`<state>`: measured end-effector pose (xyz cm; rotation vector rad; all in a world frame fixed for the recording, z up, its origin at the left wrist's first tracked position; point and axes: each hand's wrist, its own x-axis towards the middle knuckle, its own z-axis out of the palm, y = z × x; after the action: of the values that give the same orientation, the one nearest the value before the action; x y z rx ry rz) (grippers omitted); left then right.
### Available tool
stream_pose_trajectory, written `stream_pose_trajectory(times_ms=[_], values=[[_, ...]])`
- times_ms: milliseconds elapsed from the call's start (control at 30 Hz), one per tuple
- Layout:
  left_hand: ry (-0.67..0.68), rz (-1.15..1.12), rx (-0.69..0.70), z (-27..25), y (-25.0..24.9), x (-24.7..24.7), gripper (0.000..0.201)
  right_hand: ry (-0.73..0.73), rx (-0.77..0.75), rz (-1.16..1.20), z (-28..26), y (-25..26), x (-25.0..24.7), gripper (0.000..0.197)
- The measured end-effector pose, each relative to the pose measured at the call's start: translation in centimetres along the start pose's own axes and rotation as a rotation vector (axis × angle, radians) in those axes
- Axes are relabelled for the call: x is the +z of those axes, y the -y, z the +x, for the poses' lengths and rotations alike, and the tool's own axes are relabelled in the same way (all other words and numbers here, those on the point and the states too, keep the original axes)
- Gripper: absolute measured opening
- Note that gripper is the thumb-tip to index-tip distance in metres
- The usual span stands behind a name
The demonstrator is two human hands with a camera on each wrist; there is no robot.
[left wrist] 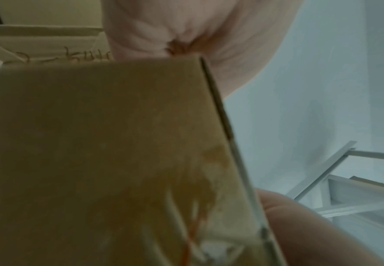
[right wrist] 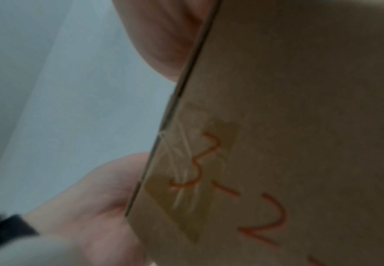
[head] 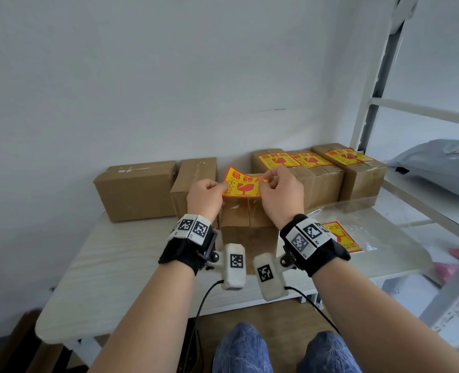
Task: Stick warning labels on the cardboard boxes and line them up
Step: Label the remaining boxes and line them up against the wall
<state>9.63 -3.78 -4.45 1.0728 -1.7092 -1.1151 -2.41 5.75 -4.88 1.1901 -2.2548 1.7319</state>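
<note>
yellow warning label (head: 241, 184) with red broken-glass symbol, pinched by left hand (head: 205, 198) and right hand (head: 281, 195), above cardboard box (head: 246, 224)

A small packing or storage room: taped cardboard boxes (head: 137, 188), metal shelving (head: 400, 109), grey mailer bag (head: 438, 162).

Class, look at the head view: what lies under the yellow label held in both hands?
Under the label stands a taped cardboard box; its near top and front show. The label and hands cover its far top.

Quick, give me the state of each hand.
Left hand: pinching the left edge of the warning label.
Right hand: pinching the label's right edge.
</note>
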Motion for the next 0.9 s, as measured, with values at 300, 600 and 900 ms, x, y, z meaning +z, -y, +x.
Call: stream_pose_trajectory(times_ms=[300,600,900], values=[[-0.067,0.153,0.092,-1.1,-0.4,0.7,0.04,-0.077,0.046,-0.009,0.1,-0.9,0.2,0.013],[-0.051,0.236,0.106,-0.6,-0.3,0.7,0.032,-0.002,0.024,-0.193,-0.1,-1.3,1.0,0.019],[-0.07,0.291,0.092,-1.0,-0.3,0.8,0.031,0.061,0.091,-0.262,-0.2,-0.9,0.6,0.021]])
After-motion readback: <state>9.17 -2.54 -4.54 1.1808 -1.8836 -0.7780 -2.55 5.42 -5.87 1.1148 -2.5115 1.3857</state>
